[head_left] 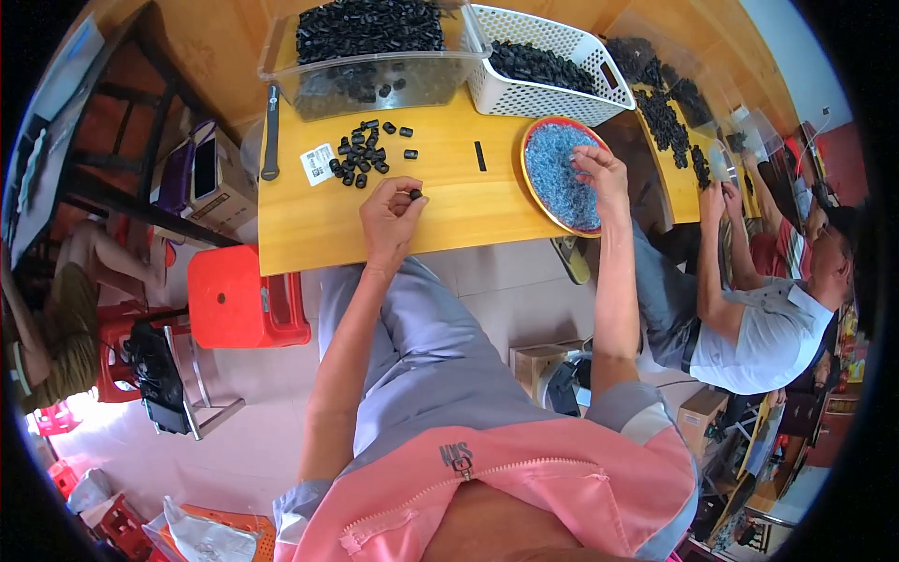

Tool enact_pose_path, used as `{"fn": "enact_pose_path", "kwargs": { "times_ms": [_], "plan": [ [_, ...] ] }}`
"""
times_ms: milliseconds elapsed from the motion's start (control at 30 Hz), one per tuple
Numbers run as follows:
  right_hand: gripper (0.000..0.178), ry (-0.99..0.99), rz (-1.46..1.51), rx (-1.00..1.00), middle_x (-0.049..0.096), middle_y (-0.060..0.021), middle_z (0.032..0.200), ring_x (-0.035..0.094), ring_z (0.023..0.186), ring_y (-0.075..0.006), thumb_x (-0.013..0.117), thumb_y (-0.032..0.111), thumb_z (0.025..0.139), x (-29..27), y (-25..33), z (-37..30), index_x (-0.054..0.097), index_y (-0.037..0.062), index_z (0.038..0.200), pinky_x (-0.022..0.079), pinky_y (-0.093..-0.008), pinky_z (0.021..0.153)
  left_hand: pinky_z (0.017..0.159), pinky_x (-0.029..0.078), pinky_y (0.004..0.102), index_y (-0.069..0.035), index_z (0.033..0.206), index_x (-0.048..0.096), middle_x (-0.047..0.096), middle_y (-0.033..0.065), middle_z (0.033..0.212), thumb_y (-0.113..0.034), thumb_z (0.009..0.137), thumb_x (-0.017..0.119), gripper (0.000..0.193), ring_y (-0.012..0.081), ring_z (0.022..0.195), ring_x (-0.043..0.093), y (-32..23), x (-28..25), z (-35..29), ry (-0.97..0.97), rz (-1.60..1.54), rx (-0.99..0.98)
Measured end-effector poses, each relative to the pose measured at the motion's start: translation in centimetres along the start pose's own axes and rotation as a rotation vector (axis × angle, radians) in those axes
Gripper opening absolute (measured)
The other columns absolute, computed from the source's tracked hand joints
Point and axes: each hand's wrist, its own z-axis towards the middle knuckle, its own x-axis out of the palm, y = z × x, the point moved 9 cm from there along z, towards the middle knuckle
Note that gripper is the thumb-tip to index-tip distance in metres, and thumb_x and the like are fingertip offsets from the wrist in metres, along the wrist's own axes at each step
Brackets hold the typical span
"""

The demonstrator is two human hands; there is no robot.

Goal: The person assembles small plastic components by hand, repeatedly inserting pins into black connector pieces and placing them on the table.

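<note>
Left grip (390, 217), yellow table (449, 208), pale floor (506, 267).

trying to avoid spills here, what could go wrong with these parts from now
The round tray with a red-and-yellow rim, full of small clear-blue pieces, sits at the edge of the yellow wooden table; a knock from the bare right hand might spill them. The small black cylinder pinched in the bare left hand could slip near the front edge. The loose black cylindrical parts on the table could roll if bumped.

A red stool (223, 300) stands on pale tiles (487, 273) beside a yellow table (314, 225).
</note>
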Motion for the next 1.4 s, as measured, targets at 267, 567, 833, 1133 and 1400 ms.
{"fn": "enact_pose_path", "kwargs": {
  "times_ms": [267,567,833,1133,1400],
  "plan": [
    [0.010,-0.020,-0.368,-0.160,0.064,-0.0037,0.072,0.059,0.062,-0.0107,0.063,0.006,0.074,0.1,0.2,0.5,0.064,-0.0009,0.081,0.045,-0.0214,0.055,0.059,0.042,0.0143,-0.002,0.091,0.058,0.057,-0.0018,0.082,0.005,0.074,0.063,0.020,0.0017,0.066,0.052,0.1,0.3,0.0,0.032,-0.021,0.000],
    [0.009,0.056,0.007,0.007,0.063,-0.0059,0.077,0.060,0.065,-0.0120,0.058,0.008,0.082,0.8,-1.2,0.4,0.061,0.0001,0.086,0.050,-0.0232,0.058,0.058,0.041,0.0139,-0.002,0.090,0.059,0.058,-0.0024,0.081,0.004,0.073,0.065,0.019,0.0014,0.064,0.051,0.2,0.3,0.0,0.032,-0.014,-0.010],
    [0.011,0.074,0.029,-0.020,0.062,-0.0047,0.074,0.060,0.063,-0.0112,0.060,0.007,0.081,1.8,-0.2,-0.5,0.061,0.0005,0.088,0.048,-0.0219,0.053,0.058,0.041,0.0144,-0.002,0.091,0.059,0.057,-0.0030,0.079,0.003,0.073,0.065,0.019,0.0009,0.064,0.050,0.3,0.2,0.1,0.038,0.010,-0.018],
    [0.015,0.210,-0.303,-0.357,0.060,-0.0065,0.068,0.059,0.059,-0.0137,0.062,0.001,0.073,13.5,2.2,-6.3,0.061,0.0000,0.087,0.045,-0.0268,0.052,0.059,0.041,0.0141,-0.002,0.091,0.059,0.058,-0.0023,0.081,0.003,0.074,0.064,0.019,0.0015,0.066,0.051,0.2,0.4,-0.1,0.061,-0.034,-0.055],
    [0.020,0.292,-0.583,-0.706,0.054,-0.0115,0.074,0.056,0.065,-0.0246,0.067,0.002,0.066,17.3,2.4,-8.8,0.061,0.0007,0.086,0.046,-0.0327,0.058,0.057,0.042,0.0146,-0.001,0.089,0.059,0.057,-0.0021,0.076,0.004,0.073,0.064,0.017,0.0014,0.063,0.050,0.5,0.2,0.1,0.021,-0.044,-0.039]
  ]
}}
